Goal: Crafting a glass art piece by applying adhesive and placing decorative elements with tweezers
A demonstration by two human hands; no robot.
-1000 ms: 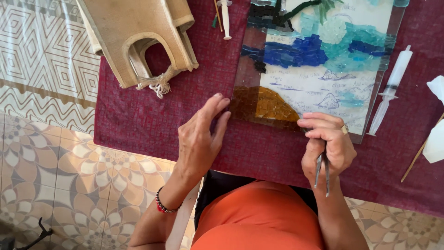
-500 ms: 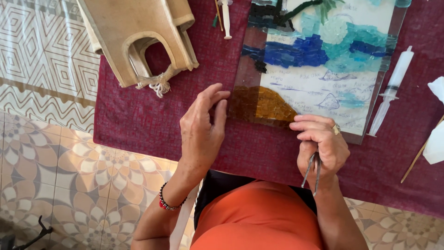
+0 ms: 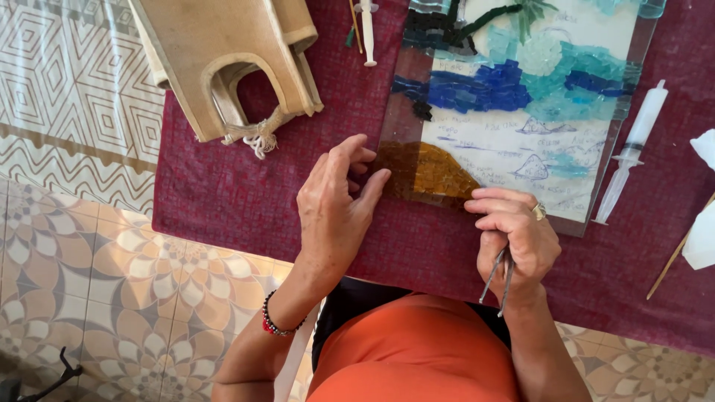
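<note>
A mosaic panel (image 3: 514, 112) lies on the maroon cloth (image 3: 246, 193), with blue, turquoise, dark and amber glass pieces over a sketched paper. My left hand (image 3: 335, 208) rests on the cloth at the panel's lower left corner, fingers curled together beside the amber patch (image 3: 432, 173); whether it holds a small piece is hidden. My right hand (image 3: 514, 238), wearing a ring, is closed around metal tweezers (image 3: 497, 279) whose tips point back toward my body, just below the panel's near edge.
A tan wooden house-shaped piece (image 3: 231, 59) with a string tassel lies at the upper left. One syringe (image 3: 633, 149) lies right of the panel, another syringe (image 3: 366, 30) above. White paper (image 3: 704, 223) and a wooden stick (image 3: 678, 257) sit at the right edge. Patterned floor tiles (image 3: 89, 260) lie below.
My left hand has drawn its fingers together and shifted slightly toward the panel's corner. My right hand stays near the panel's near edge with the tweezers.
</note>
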